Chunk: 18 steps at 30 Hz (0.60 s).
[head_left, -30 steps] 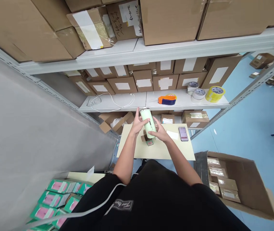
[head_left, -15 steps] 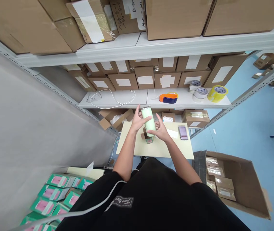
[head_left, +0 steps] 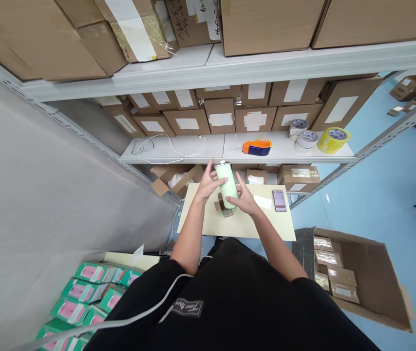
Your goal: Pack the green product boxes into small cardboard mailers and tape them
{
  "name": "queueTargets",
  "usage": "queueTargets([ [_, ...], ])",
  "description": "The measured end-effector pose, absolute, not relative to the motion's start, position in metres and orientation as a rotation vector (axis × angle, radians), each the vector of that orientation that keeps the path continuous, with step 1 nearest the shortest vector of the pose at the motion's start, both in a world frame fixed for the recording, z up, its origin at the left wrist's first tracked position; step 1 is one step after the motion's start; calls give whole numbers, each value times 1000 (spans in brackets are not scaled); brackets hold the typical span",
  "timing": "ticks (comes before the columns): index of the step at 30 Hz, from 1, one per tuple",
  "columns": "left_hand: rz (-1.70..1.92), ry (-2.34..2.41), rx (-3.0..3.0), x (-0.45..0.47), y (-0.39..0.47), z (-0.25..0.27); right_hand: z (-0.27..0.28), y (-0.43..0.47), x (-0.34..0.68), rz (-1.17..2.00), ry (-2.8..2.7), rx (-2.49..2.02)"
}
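Observation:
A light green tumbler [head_left: 227, 184] with a metal rim and a lid is held between my two hands above the table [head_left: 208, 224]. My left hand [head_left: 210, 184] grips its upper left side, the thumb lying across its front. Lower down on the right, my right hand [head_left: 243, 196] closes on it near the base. Beneath and partly behind the tumbler stands a small open box [head_left: 227, 212], brown inside with a green and pink outside; the tumbler hides part of it.
An orange and blue tape dispenser [head_left: 256, 147] and tape rolls [head_left: 333, 140] lie on the shelf ahead. On the table are white paper [head_left: 262, 202] and a blurred purple item [head_left: 279, 200]. Green boxes [head_left: 71, 309] are stacked lower left; a large carton [head_left: 372, 273] holds smaller boxes at right.
The tumbler has turned slightly in my hands, and a light green piece on its lid now shows at the top. Both hands keep their hold.

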<state>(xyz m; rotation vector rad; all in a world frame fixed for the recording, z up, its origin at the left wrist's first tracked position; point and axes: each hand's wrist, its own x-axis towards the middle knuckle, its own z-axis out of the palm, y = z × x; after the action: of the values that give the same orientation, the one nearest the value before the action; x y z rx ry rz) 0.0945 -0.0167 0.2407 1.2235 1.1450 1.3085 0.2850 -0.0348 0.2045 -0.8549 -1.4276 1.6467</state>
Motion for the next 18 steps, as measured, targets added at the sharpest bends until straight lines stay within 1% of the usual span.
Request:
queueTargets([
  [4,1351,1237,1242,97,-18,240,205,-38,280,1517,-1406,-949],
  [9,1332,1158,1146,94,-20,238,203,-40,277,1687,-1390,-818],
  [14,1372,1264,1181,92,-24,243,202,-44,274,1517,-1412,-990],
  [18,1360,1187,1067,92,-27,248,204,-46,273,1661,-1380,-878],
])
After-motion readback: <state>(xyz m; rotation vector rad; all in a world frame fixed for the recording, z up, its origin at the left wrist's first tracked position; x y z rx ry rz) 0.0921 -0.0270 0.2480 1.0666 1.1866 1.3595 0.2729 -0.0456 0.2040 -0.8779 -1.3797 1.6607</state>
